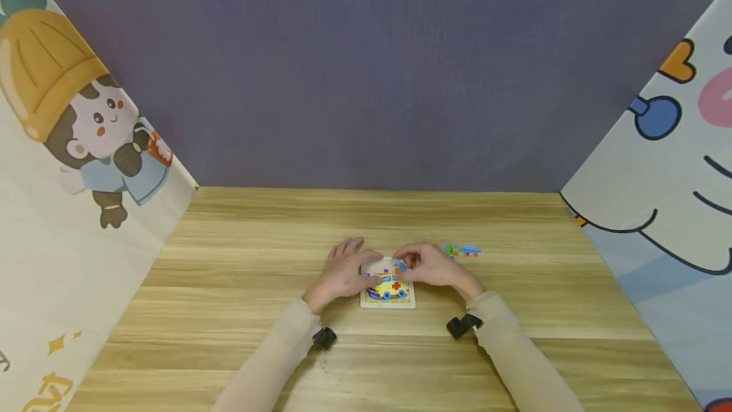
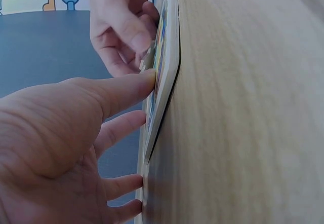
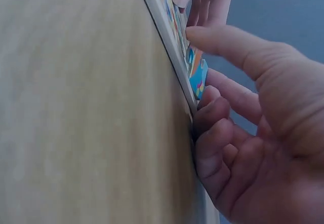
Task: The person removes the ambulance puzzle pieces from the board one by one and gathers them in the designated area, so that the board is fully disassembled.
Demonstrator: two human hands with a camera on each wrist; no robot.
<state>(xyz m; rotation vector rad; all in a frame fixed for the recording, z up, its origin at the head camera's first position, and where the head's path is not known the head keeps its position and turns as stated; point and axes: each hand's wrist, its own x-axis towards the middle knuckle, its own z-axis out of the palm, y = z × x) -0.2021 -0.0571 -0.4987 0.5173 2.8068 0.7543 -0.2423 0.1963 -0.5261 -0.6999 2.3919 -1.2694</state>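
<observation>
A small square jigsaw puzzle board [image 1: 387, 305] with a pale rim lies on the table, showing a yellow ambulance picture [image 1: 391, 287] with a red cross. The upper left of the board is bare. My left hand [image 1: 345, 272] rests at its left side, fingers spread and fairly straight, thumb pressing on the picture. At the upper right corner, my right hand [image 1: 430, 264] pinches a blue and orange puzzle piece [image 3: 198, 77] between thumb and fingers. That piece sits tilted up from the board in the right wrist view. The right hand's other fingers curl beside the rim.
Several loose puzzle pieces [image 1: 470, 250] in blue and green lie on the table right of the board, just beyond the right hand. A dark grey panel [image 1: 377, 81] stands at the table's back edge. Printed cartoon walls flank the wooden table [image 1: 240, 240].
</observation>
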